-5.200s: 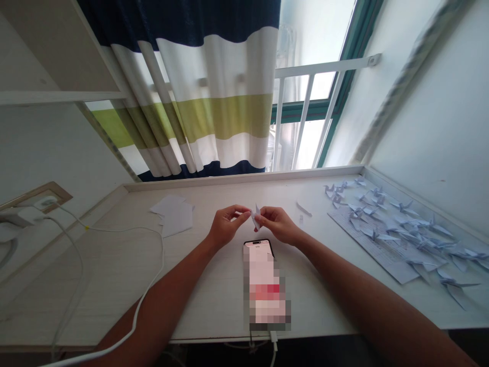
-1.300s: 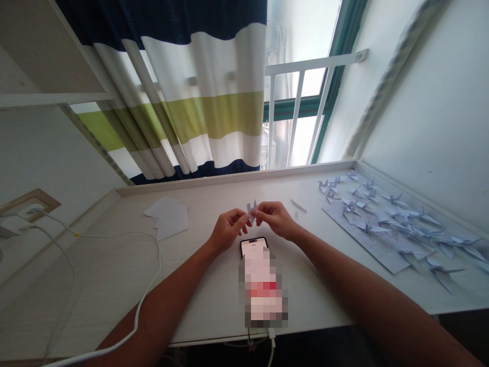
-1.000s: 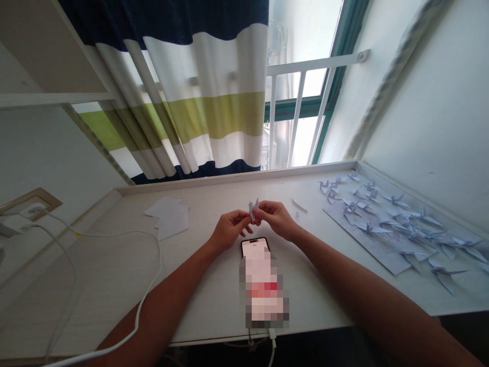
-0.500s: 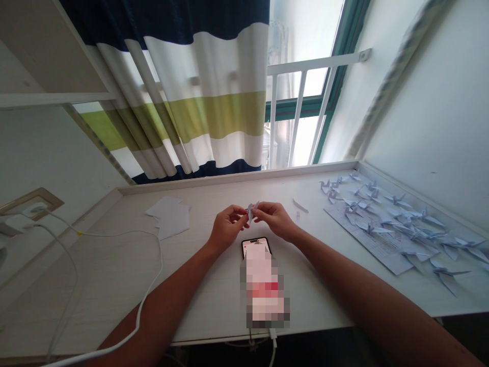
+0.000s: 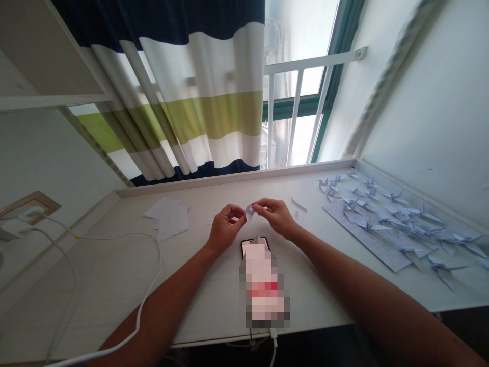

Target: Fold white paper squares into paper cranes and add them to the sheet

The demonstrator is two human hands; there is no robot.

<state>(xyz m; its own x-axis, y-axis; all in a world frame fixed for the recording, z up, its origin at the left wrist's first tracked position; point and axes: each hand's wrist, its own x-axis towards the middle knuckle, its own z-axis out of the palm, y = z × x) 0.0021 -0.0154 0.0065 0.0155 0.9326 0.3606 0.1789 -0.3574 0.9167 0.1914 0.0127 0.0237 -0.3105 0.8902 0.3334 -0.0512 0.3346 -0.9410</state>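
Between my two hands, just above the desk, is a small white paper crane [image 5: 249,213], partly covered by fingertips. My left hand [image 5: 228,224] pinches its left side between thumb and fingers. From the other side, the thumb and index finger of my right hand [image 5: 275,214] grip its right edge. Below the hands lies a phone [image 5: 261,280] with a lit, blurred-out screen. Many finished paper cranes [image 5: 369,224] are spread over the right part of the desk, some on a printed sheet [image 5: 389,257].
Loose white paper sheets [image 5: 171,219] lie on the left of the desk [image 5: 202,300]. A curled paper strip [image 5: 299,204] and a small scrap [image 5: 297,214] are beyond my right hand. A white cable [image 5: 160,260] runs from the wall socket across my left forearm. A raised rim borders the desk's back.
The paper crane has turned in my fingers and shows a broader white face. My fingers have shifted slightly on it; both hands stay in nearly the same place.
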